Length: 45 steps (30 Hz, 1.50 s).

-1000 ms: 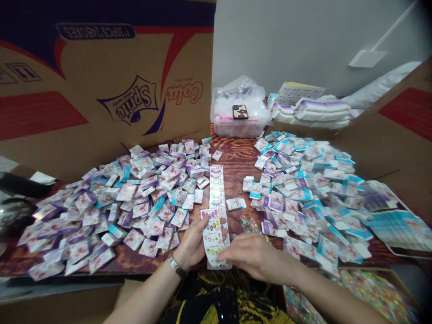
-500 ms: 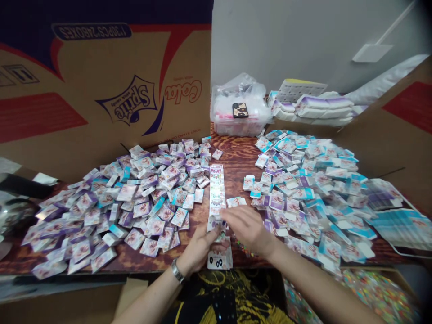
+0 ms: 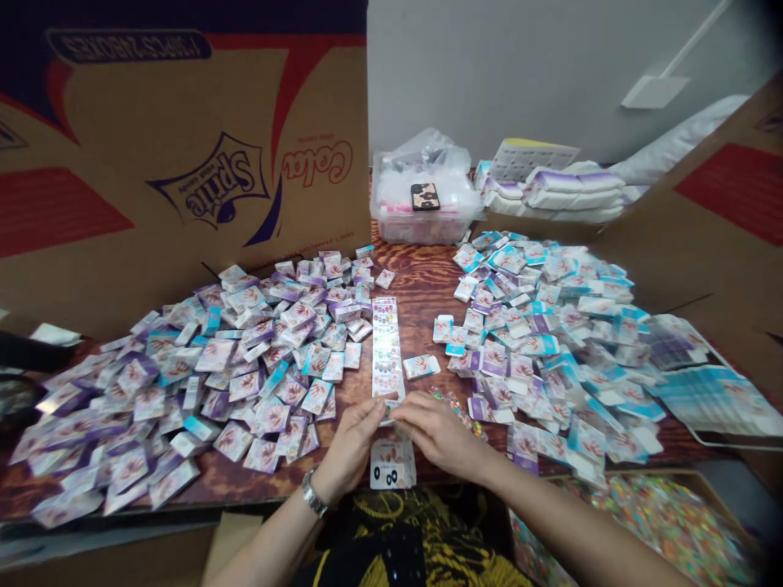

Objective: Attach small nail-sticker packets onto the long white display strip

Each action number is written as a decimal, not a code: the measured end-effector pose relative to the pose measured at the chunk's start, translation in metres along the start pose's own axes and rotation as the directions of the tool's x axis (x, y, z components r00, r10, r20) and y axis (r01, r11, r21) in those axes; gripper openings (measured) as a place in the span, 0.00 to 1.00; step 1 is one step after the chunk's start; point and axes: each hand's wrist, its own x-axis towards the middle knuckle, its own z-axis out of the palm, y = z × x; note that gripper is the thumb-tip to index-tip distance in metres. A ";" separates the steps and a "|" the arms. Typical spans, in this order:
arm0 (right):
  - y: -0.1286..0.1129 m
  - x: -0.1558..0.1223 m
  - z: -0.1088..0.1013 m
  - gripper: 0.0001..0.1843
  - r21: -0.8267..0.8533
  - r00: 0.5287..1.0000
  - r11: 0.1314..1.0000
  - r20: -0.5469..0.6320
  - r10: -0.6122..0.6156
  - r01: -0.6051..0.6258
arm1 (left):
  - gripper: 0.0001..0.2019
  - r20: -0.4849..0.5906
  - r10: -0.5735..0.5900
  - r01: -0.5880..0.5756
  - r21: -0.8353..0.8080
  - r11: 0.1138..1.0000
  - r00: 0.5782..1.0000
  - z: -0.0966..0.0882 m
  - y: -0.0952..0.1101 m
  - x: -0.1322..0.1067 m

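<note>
My left hand (image 3: 355, 436), with a metal watch on the wrist, is closed with thumb and fingers on a small printed sticker sheet (image 3: 387, 417). My right hand (image 3: 437, 432) meets it from the other side, fingers bent and pinching the same sheet; the fingers hide most of it. Just beyond lies a long strip of sticker sheets (image 3: 385, 338) with rows of small nail-shaped prints. Below my hands, a stack of similar sheets (image 3: 391, 475) rests at the table's front edge. A single small box (image 3: 421, 366) lies beside the strip.
Small boxes form a large heap on the left (image 3: 263, 359) and another on the right (image 3: 538, 326). Small colourful pieces (image 3: 462, 408) lie by my right hand. Big cartons (image 3: 183, 106) stand behind. A plastic tub (image 3: 425, 228) carries a phone (image 3: 425, 196).
My right hand has come down from above the strip to join the left at the sheet. The view has shifted a little to the right.
</note>
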 end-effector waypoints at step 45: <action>0.070 -0.016 0.005 0.13 0.120 0.807 0.808 -0.065 0.586 -0.577 | 0.19 0.350 0.386 -0.429 0.892 0.140 0.854 -0.032 0.007 0.026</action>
